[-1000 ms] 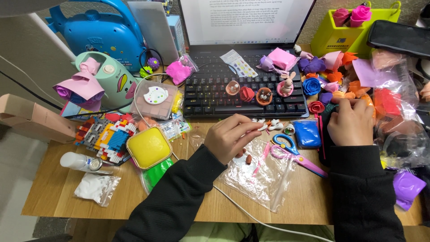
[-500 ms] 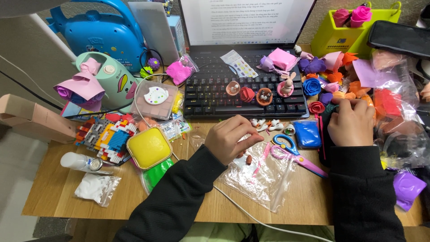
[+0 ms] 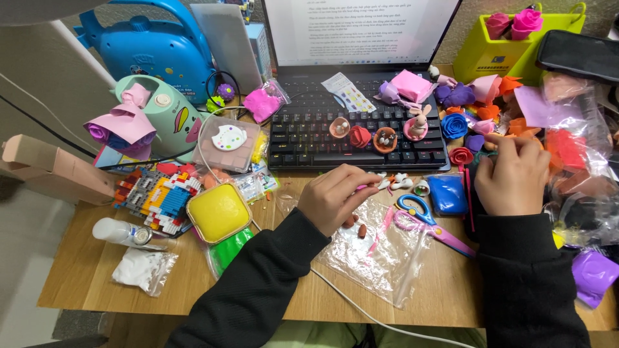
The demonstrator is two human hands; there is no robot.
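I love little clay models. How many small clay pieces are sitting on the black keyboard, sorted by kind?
Brown clay bowls holding tiny white figures: 2
Red clay rose: 1
Pink clay rabbit on a round base: 1
Total: 4, all on the black keyboard.

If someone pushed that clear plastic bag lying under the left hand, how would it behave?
The clear plastic bag looks thin and crinkled, so it would probably bunch up and slide on the wooden desk. It seems nearly empty, so likely very light. The left hand resting on it may pin it.
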